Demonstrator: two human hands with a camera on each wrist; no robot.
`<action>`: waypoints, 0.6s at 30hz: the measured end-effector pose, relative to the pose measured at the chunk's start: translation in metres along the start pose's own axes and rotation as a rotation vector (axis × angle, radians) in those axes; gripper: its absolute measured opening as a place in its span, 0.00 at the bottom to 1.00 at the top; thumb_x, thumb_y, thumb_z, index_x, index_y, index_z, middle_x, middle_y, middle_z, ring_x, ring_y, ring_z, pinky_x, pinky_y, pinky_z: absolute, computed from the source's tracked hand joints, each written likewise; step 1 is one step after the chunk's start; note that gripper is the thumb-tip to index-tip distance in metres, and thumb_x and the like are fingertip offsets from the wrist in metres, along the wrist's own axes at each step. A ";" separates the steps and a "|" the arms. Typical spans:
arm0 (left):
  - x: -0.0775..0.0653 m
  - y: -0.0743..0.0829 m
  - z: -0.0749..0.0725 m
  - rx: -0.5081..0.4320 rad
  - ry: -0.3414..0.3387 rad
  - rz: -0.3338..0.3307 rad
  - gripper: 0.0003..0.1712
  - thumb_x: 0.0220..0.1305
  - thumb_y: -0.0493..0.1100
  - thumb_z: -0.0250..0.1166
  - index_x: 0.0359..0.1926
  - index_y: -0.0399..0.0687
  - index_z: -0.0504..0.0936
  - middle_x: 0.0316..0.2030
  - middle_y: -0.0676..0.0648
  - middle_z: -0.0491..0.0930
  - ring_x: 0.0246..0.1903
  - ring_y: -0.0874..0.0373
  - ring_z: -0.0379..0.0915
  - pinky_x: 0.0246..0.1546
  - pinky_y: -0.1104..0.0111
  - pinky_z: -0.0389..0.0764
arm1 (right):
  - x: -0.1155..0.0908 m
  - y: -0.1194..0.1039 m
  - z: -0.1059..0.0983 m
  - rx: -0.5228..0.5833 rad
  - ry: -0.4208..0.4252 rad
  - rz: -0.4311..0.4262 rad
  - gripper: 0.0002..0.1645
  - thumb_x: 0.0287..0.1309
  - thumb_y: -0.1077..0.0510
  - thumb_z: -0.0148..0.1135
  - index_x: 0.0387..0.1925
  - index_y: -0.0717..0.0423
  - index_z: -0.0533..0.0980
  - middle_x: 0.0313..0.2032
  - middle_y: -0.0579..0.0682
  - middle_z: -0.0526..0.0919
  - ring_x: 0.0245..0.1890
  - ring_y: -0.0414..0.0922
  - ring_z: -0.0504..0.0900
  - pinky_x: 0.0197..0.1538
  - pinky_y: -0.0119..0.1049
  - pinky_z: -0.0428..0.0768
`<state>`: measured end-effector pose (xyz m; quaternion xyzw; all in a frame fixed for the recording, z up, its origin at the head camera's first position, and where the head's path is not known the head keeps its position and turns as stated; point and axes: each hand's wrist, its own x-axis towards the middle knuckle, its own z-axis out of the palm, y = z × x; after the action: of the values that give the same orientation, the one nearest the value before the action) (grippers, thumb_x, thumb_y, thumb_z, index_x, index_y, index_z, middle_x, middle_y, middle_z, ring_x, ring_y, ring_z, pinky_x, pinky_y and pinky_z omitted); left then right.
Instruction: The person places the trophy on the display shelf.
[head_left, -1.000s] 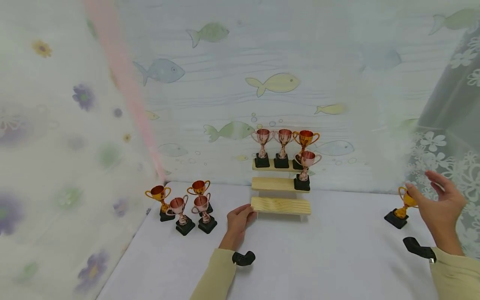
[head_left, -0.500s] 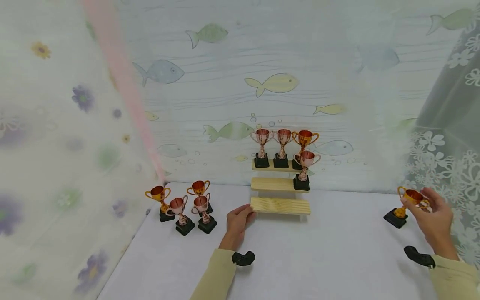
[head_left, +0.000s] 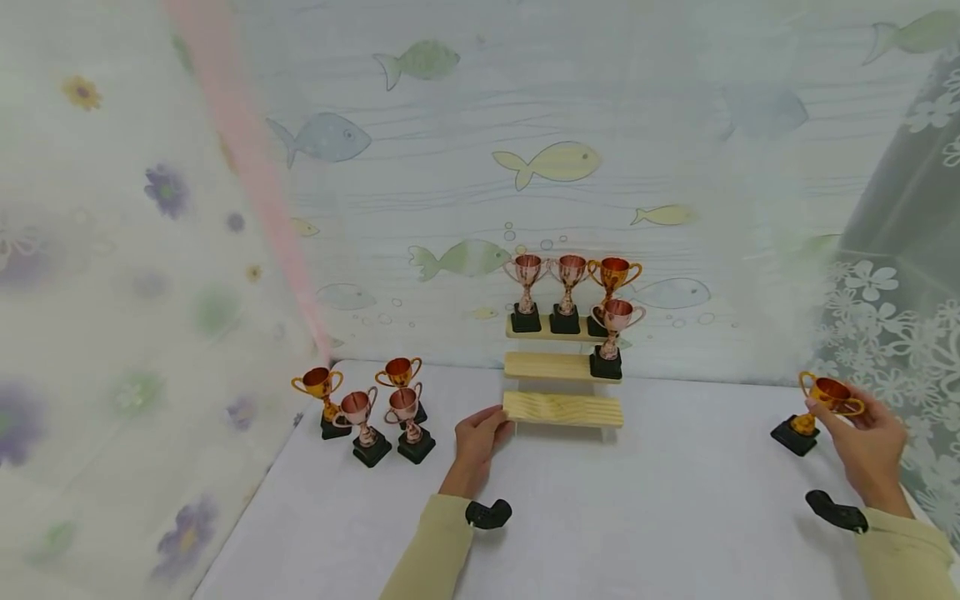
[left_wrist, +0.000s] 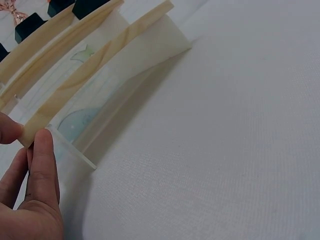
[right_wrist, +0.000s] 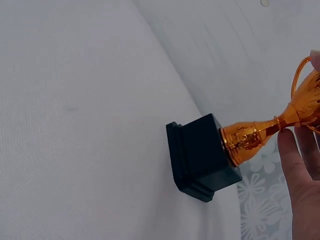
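Observation:
My left hand (head_left: 477, 442) pinches the left end of the lowest plank (head_left: 562, 409) of a three-tier display stand; the left wrist view shows thumb above and fingers below the wood (left_wrist: 82, 80). At the far right of the table, my right hand (head_left: 873, 446) grips the cup of a gold trophy (head_left: 804, 425) with a black base. In the right wrist view its black base (right_wrist: 202, 155) is close over the white cloth, and fingers touch the bowl's underside. Two rose-gold trophies (head_left: 527, 283) and a gold one (head_left: 613, 275) stand on the top tier. Another rose-gold trophy (head_left: 617, 321) occupies the middle tier's right end.
Left of the stand, two gold trophies (head_left: 318, 387) and two rose-gold trophies (head_left: 366, 429) are grouped on the white tablecloth (head_left: 675, 517). A fish-patterned curtain (head_left: 420, 167) hangs behind the table. Lace fabric (head_left: 892, 308) borders the right side.
My right hand has come down and left onto the gold trophy, its fingers closing around the cup. The left hand has kept its hold on the lowest plank.

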<state>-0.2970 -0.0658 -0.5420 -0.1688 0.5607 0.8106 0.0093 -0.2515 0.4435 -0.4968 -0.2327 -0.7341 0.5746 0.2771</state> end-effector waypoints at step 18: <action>-0.002 0.003 0.000 -0.017 -0.008 -0.010 0.18 0.65 0.31 0.67 0.55 0.28 0.81 0.46 0.37 0.83 0.38 0.58 0.83 0.47 0.68 0.87 | -0.005 -0.007 0.004 0.019 -0.021 -0.011 0.37 0.58 0.63 0.73 0.69 0.52 0.73 0.40 0.24 0.75 0.39 0.23 0.74 0.38 0.08 0.73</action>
<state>-0.2959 -0.0668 -0.5386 -0.1683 0.5529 0.8160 0.0141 -0.2504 0.4354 -0.4920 -0.2201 -0.7329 0.5823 0.2744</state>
